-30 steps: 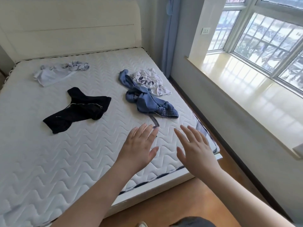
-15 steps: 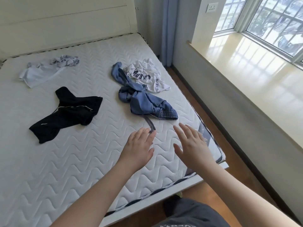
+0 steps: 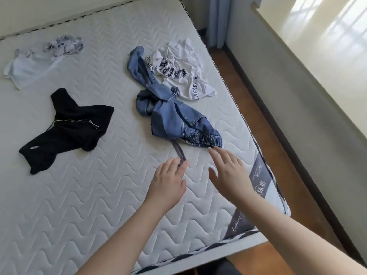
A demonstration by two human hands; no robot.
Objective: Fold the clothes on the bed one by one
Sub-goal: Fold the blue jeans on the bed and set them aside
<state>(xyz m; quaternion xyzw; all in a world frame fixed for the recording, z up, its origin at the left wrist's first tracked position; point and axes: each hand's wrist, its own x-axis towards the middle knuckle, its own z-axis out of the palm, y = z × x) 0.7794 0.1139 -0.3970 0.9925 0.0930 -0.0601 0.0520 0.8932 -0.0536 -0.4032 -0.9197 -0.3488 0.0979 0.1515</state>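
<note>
**A:** Fingers [image 3: 215,155] on the right hand [image 3: 228,171] are spread and straight, empty, tips just short of the crumpled blue denim trousers [image 3: 170,116]; left hand [image 3: 168,179] is flat too, at the trousers' grey drawstring [image 3: 178,153].

**B:** The white printed T-shirt [image 3: 178,70] lies tangled under the trousers' far end, so I'd guess it drags along. The mattress edge [image 3: 256,151] is just beside the trousers; open quilted mattress lies toward the black garment [image 3: 69,124].

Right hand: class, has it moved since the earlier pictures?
Yes. The right hand has reached forward, its fingertips now at the denim jeans waistband.
</note>
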